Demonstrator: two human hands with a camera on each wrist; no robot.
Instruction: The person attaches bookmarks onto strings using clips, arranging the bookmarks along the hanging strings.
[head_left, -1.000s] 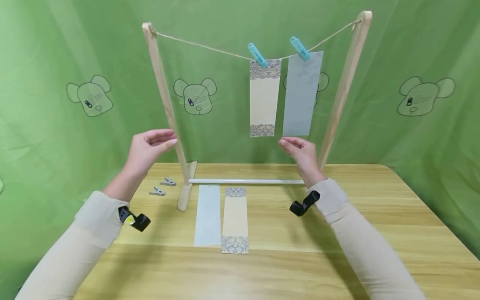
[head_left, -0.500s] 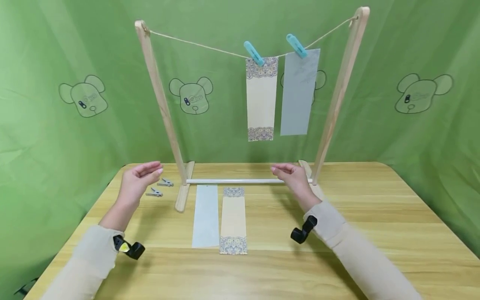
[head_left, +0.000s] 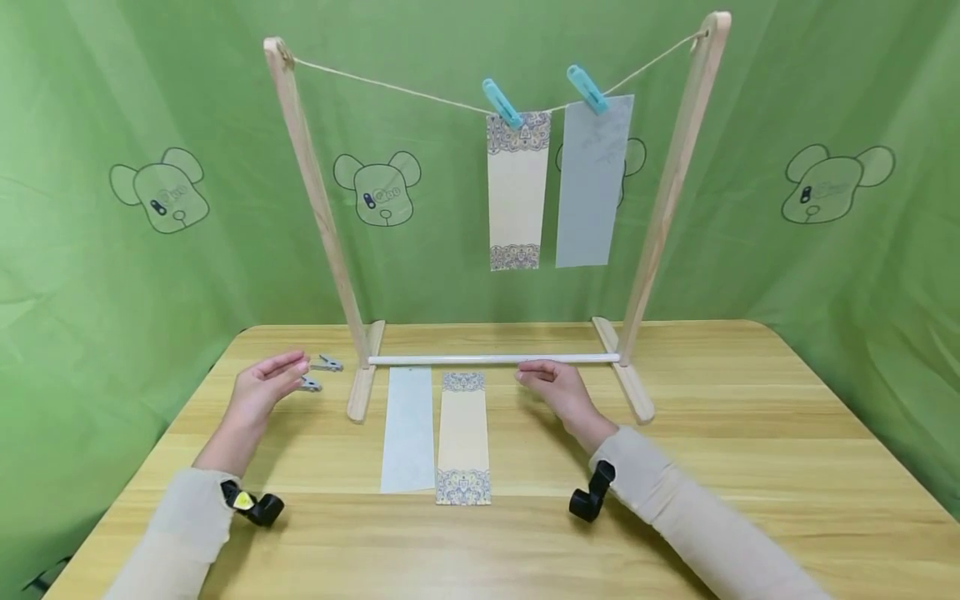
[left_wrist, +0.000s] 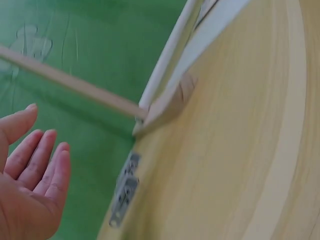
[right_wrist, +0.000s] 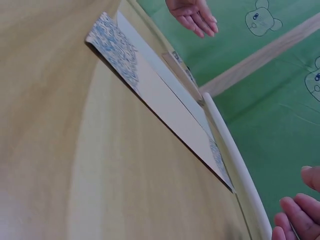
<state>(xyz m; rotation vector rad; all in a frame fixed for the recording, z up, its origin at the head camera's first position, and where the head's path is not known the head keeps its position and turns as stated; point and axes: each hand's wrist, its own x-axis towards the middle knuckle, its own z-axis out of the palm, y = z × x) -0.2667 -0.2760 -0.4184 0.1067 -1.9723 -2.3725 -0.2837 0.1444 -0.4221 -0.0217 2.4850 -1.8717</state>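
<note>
My left hand [head_left: 258, 396] is empty, its fingers loosely bent, beside two grey clothespins [head_left: 326, 363] at the table's left; it partly covers the nearer clothespin [head_left: 311, 384]. In the left wrist view the palm [left_wrist: 30, 205] faces up with fingers apart. My right hand [head_left: 562, 396], also holding nothing, hovers by the rack's white crossbar [head_left: 450, 360], right of the flat cards. On the table lie a pale blue paper card [head_left: 408, 433] and a cream card with patterned ends [head_left: 462, 446]. The right wrist view shows right fingers [right_wrist: 295, 215] relaxed.
A wooden rack, with left post [head_left: 318, 200] and right post [head_left: 675, 192], carries a sagging string [head_left: 390, 86]. From it hang a cream patterned card [head_left: 517, 200] and a blue-grey card [head_left: 594, 183], held by turquoise clothespins [head_left: 501, 102]. Behind is a green curtain [head_left: 450, 292].
Both hands have come down from mid-air near the posts toward the table. The left shifted left to the grey clothespins; the right moved left and down. The hanging cards stay clipped.
</note>
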